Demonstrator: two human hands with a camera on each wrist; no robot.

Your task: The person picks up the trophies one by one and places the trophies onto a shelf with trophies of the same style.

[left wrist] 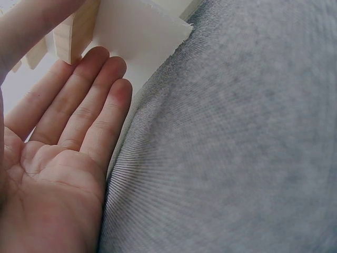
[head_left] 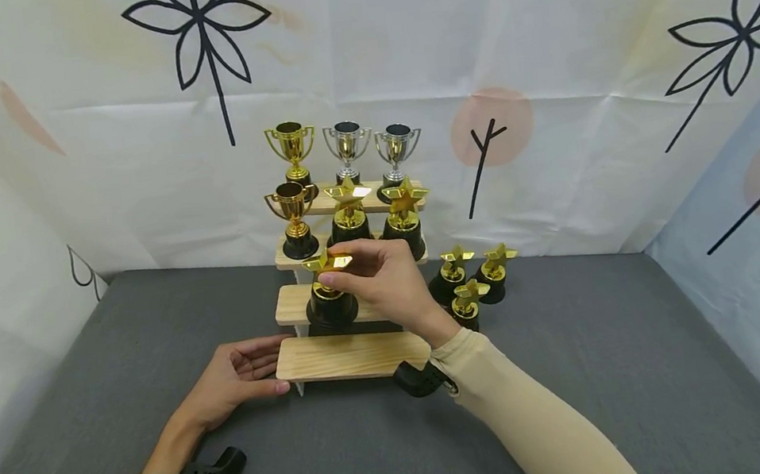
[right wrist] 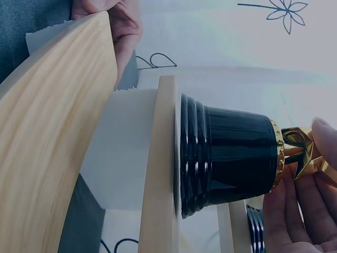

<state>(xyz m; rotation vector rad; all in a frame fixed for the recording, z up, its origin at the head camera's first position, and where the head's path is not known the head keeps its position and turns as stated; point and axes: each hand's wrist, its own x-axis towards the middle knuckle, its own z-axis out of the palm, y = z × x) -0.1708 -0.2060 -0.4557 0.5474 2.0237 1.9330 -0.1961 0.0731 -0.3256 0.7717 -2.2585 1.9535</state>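
Observation:
My right hand (head_left: 386,280) pinches the gold star top of a star trophy (head_left: 332,307) with a black base. In the right wrist view that trophy's base (right wrist: 231,155) stands upright against a shelf board, the second tier from the bottom, near its left end. My left hand (head_left: 236,380) is at the left end of the wooden bottom tier (head_left: 352,355). In the left wrist view its fingers (left wrist: 79,105) are straight, with the tips by the stand's white side panel (left wrist: 142,37). The thumb lies at the board's front corner.
On the upper tiers stand a gold cup (head_left: 291,146), two silver cups (head_left: 399,146), a bronze-coloured cup (head_left: 293,208) and two star trophies (head_left: 403,214). Three smaller star trophies (head_left: 458,279) stand on the grey cloth (head_left: 585,370) right of the stand. A patterned white curtain (head_left: 396,27) hangs behind.

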